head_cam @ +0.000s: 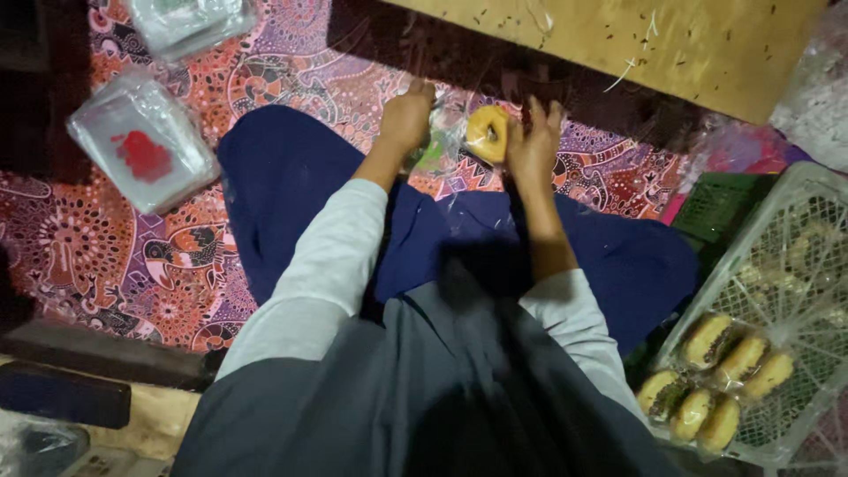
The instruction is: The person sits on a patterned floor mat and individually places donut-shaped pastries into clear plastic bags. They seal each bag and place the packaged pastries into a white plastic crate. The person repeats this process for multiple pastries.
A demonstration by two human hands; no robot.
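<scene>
The person sits on a patterned mat, legs in dark blue cloth, both arms in grey sleeves reaching forward. The landmark here is the yellow bun, a round ring-shaped piece held just off the mat in front of the knees.

The right hand is touching the bun's right side; its fingers are curled and partly raised above the bun, with the thumb side pressed against the bun's edge, so the bun sits at the left of that palm. The left hand is just left of the bun, its fingers closed together in a loose fist that pinches the clear plastic wrapper lying between it and the bun. Whether the wrapper already encloses the bun cannot be told.

Just beyond the bun lies a tan wooden board strewn with small crumbs. Well to the bun's left lies a stack of clear wrappers with a red mark, and another clear stack lies farther up. Well to the bun's lower right stands a white mesh crate holding wrapped sprinkle-filled buns, with a green crate beside it.
</scene>
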